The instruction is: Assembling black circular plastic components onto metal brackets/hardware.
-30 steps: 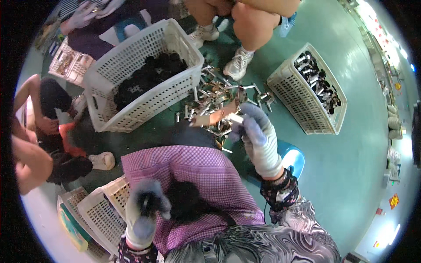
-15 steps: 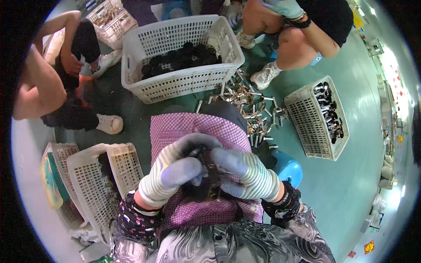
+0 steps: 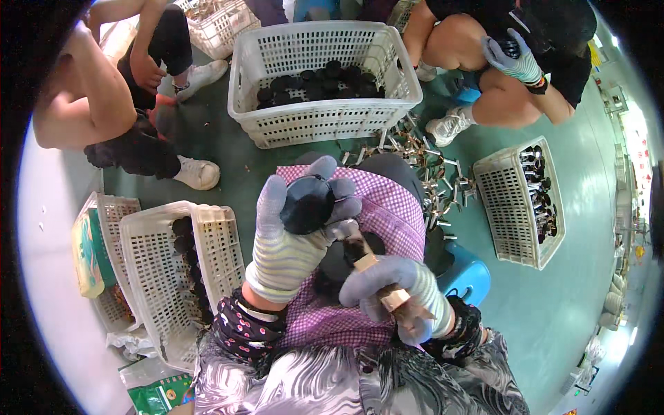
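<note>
My left hand (image 3: 283, 252), in a striped knit glove with grey-blue palm, is closed around a black round disc (image 3: 306, 205) held up over my lap. In the same kind of glove, my right hand (image 3: 411, 287) grips a shiny brass-and-silver metal strip (image 3: 395, 299). The strip's upper end reaches close to the fingers of my left hand; whether the two touch I cannot tell. Below, on the purple checked apron (image 3: 391, 200), lie more black round pieces (image 3: 335, 264), partly covered by my hands.
Ahead stands a white crate (image 3: 325, 126) with black discs inside. Loose metal strips (image 3: 439, 173) lie on the floor beside it. Another crate (image 3: 503, 207) holds black-and-metal pieces at right, near a blue stool (image 3: 470, 273). More crates (image 3: 155, 277) stand left. A co-worker's gloved hand (image 3: 519, 66) holds something dark.
My hands have drawn apart from a dark bundle held together. The disc and the metal strip now show separately. The view has shifted, and the co-worker's gloved hand has moved down.
</note>
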The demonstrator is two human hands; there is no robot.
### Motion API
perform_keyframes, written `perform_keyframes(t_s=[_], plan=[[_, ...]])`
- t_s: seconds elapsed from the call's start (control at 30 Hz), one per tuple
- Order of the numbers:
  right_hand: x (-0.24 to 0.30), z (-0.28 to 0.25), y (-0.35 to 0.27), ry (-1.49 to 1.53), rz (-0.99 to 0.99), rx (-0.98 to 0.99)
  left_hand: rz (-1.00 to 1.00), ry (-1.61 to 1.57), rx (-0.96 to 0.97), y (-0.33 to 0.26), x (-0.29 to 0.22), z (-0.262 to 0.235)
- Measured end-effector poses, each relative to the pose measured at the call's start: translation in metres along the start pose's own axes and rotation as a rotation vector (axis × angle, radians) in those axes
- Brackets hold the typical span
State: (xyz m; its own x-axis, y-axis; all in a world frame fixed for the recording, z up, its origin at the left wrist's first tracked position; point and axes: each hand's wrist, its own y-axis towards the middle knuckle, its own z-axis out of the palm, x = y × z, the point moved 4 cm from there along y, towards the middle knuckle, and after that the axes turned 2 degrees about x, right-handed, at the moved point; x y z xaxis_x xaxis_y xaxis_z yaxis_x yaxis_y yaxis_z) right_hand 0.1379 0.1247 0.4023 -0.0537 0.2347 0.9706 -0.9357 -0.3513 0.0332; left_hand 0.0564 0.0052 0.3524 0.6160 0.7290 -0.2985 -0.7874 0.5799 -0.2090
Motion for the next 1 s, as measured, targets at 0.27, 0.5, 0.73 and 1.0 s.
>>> perform_keyframes(t_s=[0.27, 0.5, 0.73, 1.0], plan=[[-0.015, 0.011, 0.006, 0.111, 0.208, -0.082, -0.011, 0.021, 0.022, -0.002, 0.003, 0.000], [-0.030, 0.013, 0.006, 0.236, 0.110, -0.066, -0.011, 0.031, 0.019, -0.003, 0.004, 0.001], [-0.030, 0.004, 0.014, 0.147, 0.394, -0.131, -0.039, 0.203, 0.026, -0.001, 0.005, -0.005], [-0.035, 0.001, 0.022, 0.199, 0.514, -0.056, 0.040, 0.452, 0.028, -0.007, 0.000, -0.001]])
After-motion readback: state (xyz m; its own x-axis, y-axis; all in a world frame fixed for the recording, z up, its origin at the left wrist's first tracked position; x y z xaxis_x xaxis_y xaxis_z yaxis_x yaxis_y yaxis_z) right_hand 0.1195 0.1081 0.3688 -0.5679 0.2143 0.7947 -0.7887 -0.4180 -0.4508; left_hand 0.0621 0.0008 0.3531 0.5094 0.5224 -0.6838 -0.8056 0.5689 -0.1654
